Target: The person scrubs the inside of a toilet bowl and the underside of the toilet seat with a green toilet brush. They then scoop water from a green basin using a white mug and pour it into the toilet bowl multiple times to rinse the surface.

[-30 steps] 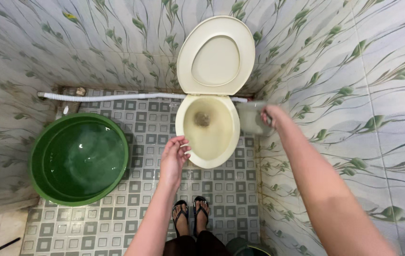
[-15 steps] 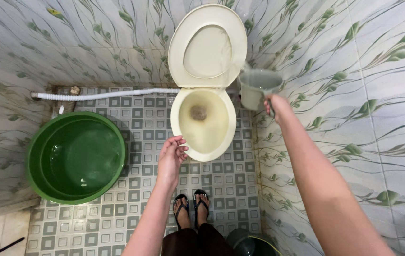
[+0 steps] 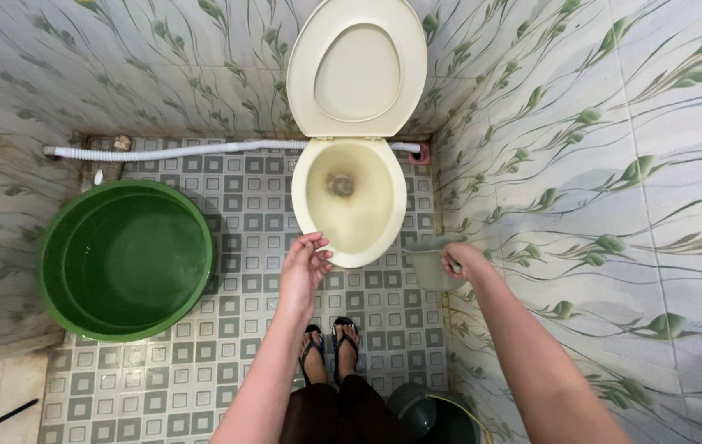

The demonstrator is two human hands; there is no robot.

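No packages, labels, signs or screens anywhere in view.

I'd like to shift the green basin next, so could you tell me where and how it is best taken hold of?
Probably best by its rim, with both hands on opposite sides, coming from above. The green basin is wide, round and smooth-walled, with no handle showing, and it holds water, so a one-sided grip would likely tip it. The near and toilet-facing sides are open; the wall crowds its far-left side.
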